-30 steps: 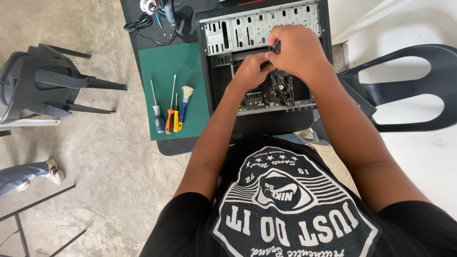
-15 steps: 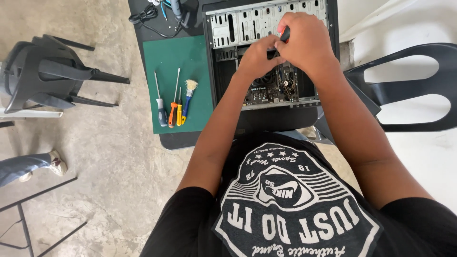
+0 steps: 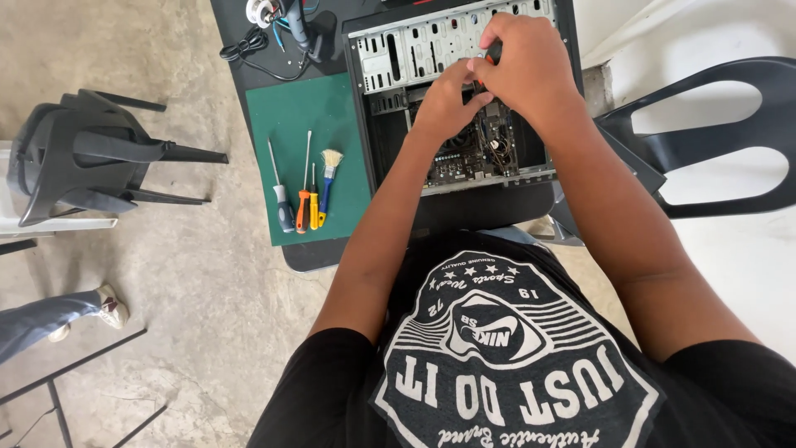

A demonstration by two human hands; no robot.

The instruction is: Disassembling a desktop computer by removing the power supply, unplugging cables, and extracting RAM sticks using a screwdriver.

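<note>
Screwdrivers (image 3: 297,203), brush (image 3: 327,184) on green mat (image 3: 290,112).

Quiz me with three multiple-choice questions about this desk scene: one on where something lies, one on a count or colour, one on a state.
1. Where do the loose tools lie?
A. on the green mat
B. on the floor
C. on the chair

2. How many tools lie there?
A. two
B. four
C. seven

3. The computer case is:
A. closed
B. open
C. boxed up

Answers: 1 A, they rest on the mat left of the case. 2 B, three screwdrivers and a small brush. 3 B, the circuit board shows below the left hand and right hand.
</note>
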